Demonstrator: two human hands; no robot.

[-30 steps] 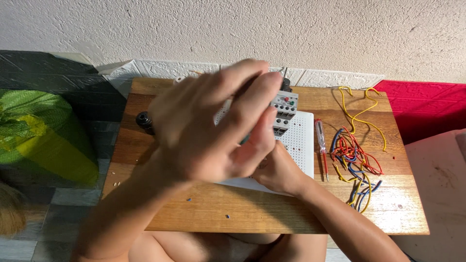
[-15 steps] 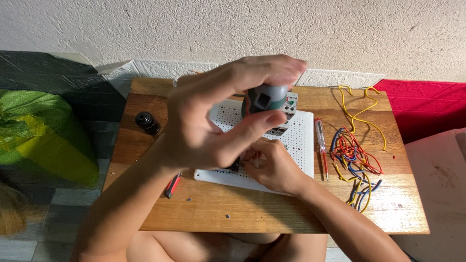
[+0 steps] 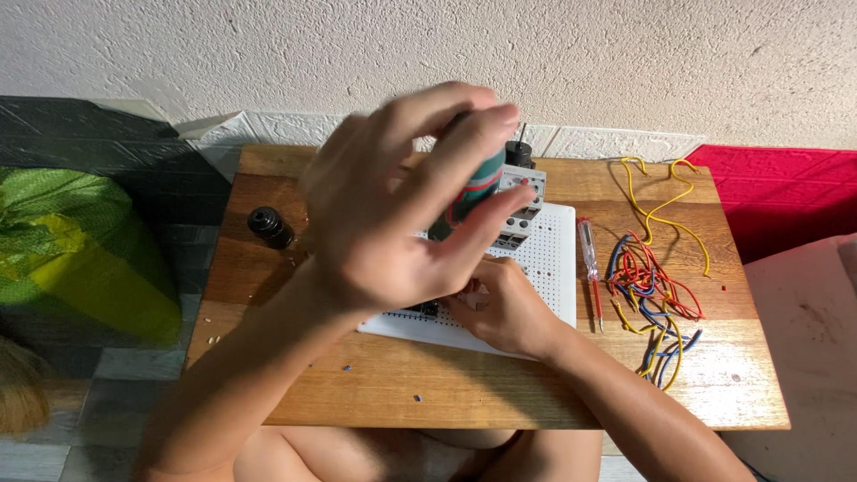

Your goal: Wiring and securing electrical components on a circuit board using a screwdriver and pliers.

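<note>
1. Two hands are at work near the bottom centre of the frame. Our right hand [image 3: 504,308] rests low on the white perforated board [image 3: 558,263], fingers curled on something small at its lower edge; we cannot tell what the grip holds, or how tight it is.
2. Our left hand [image 3: 393,210] is raised above the board, its grip wrapped around one teal and red cylindrical tool [image 3: 478,183]. Half a second ago the tool showed its grey end under the fingers; now it stands tilted, more upright and higher in the frame, while the right hand has stayed put on the board.
3. One worktop [image 3: 384,393] carries it all. At centre right lie one slim red-handled screwdriver [image 3: 589,263] and one tangle of red, blue and yellow wires [image 3: 652,295].
4. At middle left sits one small black knob [image 3: 270,227].
5. Farthest, at top centre, one grey electrical block [image 3: 522,201] stands on the board's far edge.
</note>
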